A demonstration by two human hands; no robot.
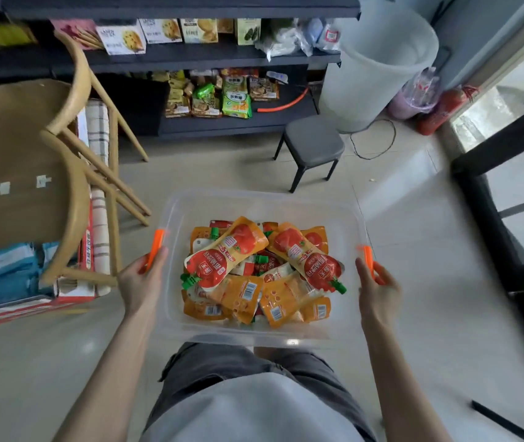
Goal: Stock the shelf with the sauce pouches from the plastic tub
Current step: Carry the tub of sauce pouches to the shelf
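Left hand (141, 279) and right hand (378, 290) each curl round an orange plastic grip, the left handle (156, 245) on the tub's left rim and the right handle (369, 260) on its right rim, so neither hand is free. Between them, at lower centre of the frame, the clear rectangular plastic tub (263, 199) seems to hang level above the person's grey shorts, holding a loose heap of orange-and-red spouted sauce pouches (228, 250). The step in hand looks like carrying this load to the dark grey metal shelf (241, 124) at upper centre, whose lower tier shows bare board right of the snack packets (236, 97). Doing it well probably means holding the tub level so the heap does not slide. It should pass between the pale wooden chair (77, 148) at left and the small grey padded stool (313, 141) right of centre, then be set down close to the shelf before either hand lets go.
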